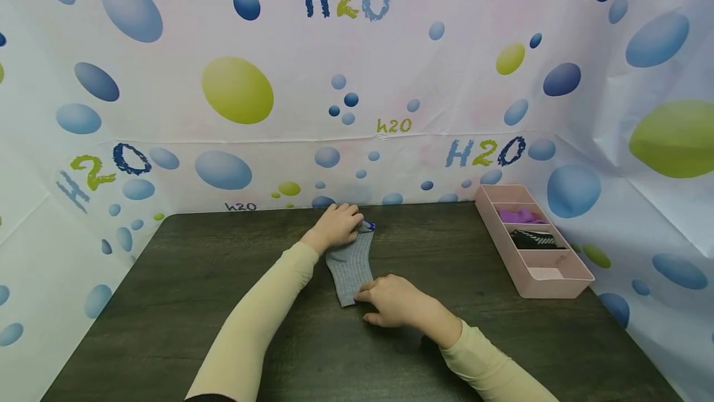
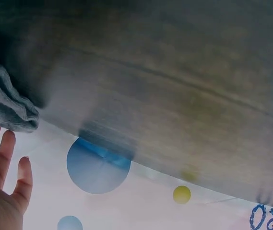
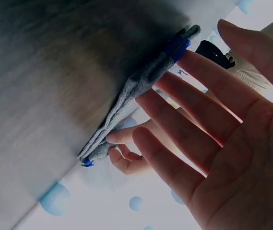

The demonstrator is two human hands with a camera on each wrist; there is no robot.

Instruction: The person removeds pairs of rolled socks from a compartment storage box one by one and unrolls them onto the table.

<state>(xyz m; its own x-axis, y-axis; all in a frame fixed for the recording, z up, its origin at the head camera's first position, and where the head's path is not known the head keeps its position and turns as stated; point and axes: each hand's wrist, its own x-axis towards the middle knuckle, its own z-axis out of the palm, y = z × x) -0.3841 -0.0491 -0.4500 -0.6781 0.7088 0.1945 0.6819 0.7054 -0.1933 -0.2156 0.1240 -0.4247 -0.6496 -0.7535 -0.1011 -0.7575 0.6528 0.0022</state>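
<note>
A grey ribbed sock lies flat on the dark table, with a bit of blue at its far end. My left hand rests on that far end; the left wrist view shows its fingers loosely extended against the grey knit. At the near end, my right hand touches the sock's right edge with its fingertips. The right wrist view has this hand with long, straight fingers lying against the fabric, and blue patches show at both ends of the sock there.
On the right of the dark wooden table stands a pink divided box. Its compartments hold a purple cloth item, a black-and-white striped item and, in the nearest, a small white patch. A bubble-printed backdrop rises behind the table.
</note>
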